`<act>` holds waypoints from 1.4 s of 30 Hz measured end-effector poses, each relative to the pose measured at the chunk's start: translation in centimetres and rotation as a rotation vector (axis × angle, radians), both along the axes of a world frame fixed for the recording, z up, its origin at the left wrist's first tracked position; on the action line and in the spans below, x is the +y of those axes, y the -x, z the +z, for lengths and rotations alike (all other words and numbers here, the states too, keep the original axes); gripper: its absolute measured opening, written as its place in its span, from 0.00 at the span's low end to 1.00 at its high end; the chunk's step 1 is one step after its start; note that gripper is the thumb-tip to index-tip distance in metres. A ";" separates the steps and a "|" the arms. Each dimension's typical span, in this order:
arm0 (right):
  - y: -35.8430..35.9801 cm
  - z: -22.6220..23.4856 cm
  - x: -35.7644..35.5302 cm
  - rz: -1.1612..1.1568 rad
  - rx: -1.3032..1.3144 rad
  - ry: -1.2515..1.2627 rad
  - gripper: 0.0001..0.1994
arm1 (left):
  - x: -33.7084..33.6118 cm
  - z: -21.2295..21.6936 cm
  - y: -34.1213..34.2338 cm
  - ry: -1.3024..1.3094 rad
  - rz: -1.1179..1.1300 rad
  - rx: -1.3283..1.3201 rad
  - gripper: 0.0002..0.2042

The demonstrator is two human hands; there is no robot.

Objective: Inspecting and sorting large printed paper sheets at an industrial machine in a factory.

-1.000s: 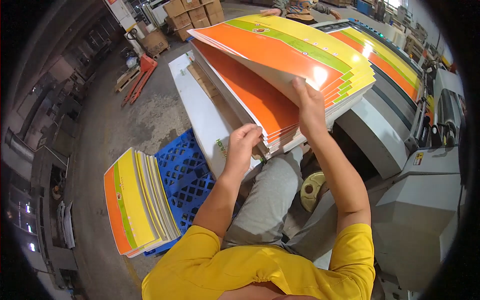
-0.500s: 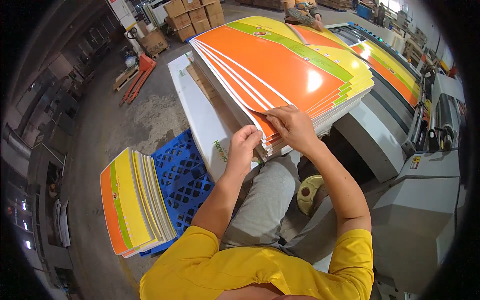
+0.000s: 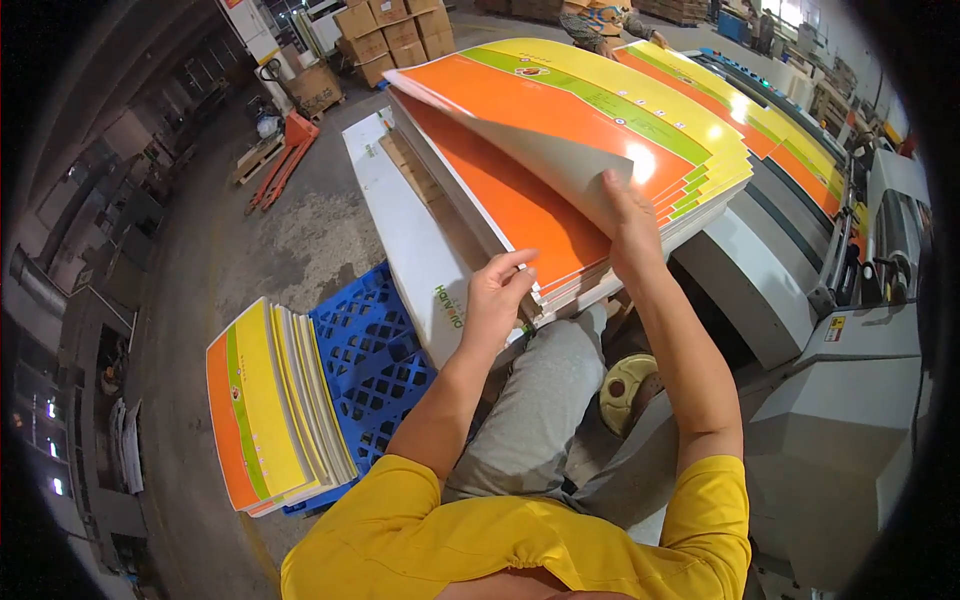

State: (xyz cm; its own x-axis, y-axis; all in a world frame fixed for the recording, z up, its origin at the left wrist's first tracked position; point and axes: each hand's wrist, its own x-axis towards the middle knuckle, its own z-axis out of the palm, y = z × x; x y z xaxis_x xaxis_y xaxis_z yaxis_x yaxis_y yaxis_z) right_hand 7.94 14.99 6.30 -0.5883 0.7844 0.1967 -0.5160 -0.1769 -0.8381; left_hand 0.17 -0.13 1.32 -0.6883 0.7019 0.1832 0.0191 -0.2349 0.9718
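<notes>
Lifting away from the stack of printed sheets (image 3: 560, 130), the top sheets now curl upward and show a pale grey underside, where half a second ago the pile lay nearly flat under both hands. The right hand (image 3: 632, 222) has moved up from the near corner and presses against that raised underside, fingers spread, its grip open rather than pinched around anything. The left hand (image 3: 497, 297) stays at the near edge of the pile, fingers curled loosely onto the orange sheet below; whether it actually pinches a sheet cannot be told. The sheets are large and glossy, orange with a green band and a yellow field, glare on the far side. They lie on the feed counter (image 3: 420, 260) of a grey machine (image 3: 830, 400), straight ahead of the person. Lower left, a second stack of sheets (image 3: 265, 410) rests on a blue plastic pallet (image 3: 375, 350) on the concrete floor (image 3: 200, 250). Cardboard boxes (image 3: 385, 30) stand far behind
</notes>
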 end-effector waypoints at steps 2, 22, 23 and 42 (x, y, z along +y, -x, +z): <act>-0.1 -0.8 -0.1 -0.111 -0.208 -0.333 0.15 | 0.1 -0.6 0.2 -0.006 0.001 0.032 0.12; -2.7 1.2 -2.0 -0.251 -0.376 -1.792 0.18 | -0.2 0.6 2.4 -0.222 -0.219 -0.443 0.15; -2.7 0.9 -1.3 -0.239 -0.388 -1.827 0.17 | -0.2 0.3 2.5 -0.204 -0.204 -0.423 0.14; -1.0 -1.9 -0.7 -0.286 -0.417 -1.241 0.12 | 0.4 0.9 2.1 -0.217 -0.123 -0.435 0.18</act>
State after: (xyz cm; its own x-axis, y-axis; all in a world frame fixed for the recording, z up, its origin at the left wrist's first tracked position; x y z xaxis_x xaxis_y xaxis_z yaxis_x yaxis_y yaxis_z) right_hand 8.95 14.29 4.37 -0.6245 0.3234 0.7110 -0.0754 0.8811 -0.4670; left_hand -1.92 0.28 2.18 -0.6482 0.7599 0.0483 -0.4171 -0.4074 0.8124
